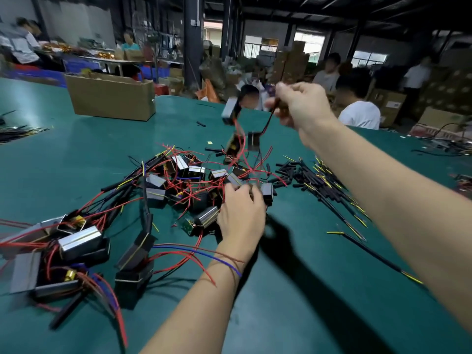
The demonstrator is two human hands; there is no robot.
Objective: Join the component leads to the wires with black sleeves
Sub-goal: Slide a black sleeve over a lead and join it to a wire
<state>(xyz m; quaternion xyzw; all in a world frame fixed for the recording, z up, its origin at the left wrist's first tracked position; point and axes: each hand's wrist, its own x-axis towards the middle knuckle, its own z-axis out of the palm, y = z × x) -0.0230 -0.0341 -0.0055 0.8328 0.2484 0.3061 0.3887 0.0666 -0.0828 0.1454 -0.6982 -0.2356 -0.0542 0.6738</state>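
Single head-worn view; forward and down, close over green table (319,290)

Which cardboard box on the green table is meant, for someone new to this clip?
Start at the green table and look to its far left edge. The open brown cardboard box sits there, beyond the pile of components. It is the only box standing on the table itself.
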